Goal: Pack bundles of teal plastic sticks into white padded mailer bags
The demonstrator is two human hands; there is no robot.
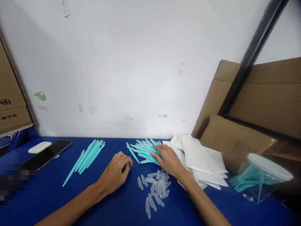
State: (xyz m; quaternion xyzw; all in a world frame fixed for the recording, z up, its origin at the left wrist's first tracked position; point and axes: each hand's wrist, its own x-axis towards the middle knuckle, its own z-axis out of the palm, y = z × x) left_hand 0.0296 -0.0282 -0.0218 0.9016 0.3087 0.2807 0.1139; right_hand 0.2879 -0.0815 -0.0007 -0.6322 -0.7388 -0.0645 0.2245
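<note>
My left hand [117,171] rests on the blue table with its fingers loosely curled in, and nothing shows in it. My right hand [169,159] lies over the right side of a loose pile of turquoise eyebrow razors [144,149], thumb and fingers apart, its fingertips touching them. One razor [133,153] lies at the pile's left edge, just beyond my left hand. Between my forearms are scattered translucent blade caps [160,185]. Left of my left hand, several more turquoise razors [90,157] lie side by side in a slanted bundle.
White packets [197,153] are stacked beyond my right wrist. A clear tub with a white lid [269,166], holding turquoise razors, stands at the right by cardboard [237,138]. A phone [50,153] and a white case [39,147] lie far left. A white wall [131,69] rises behind.
</note>
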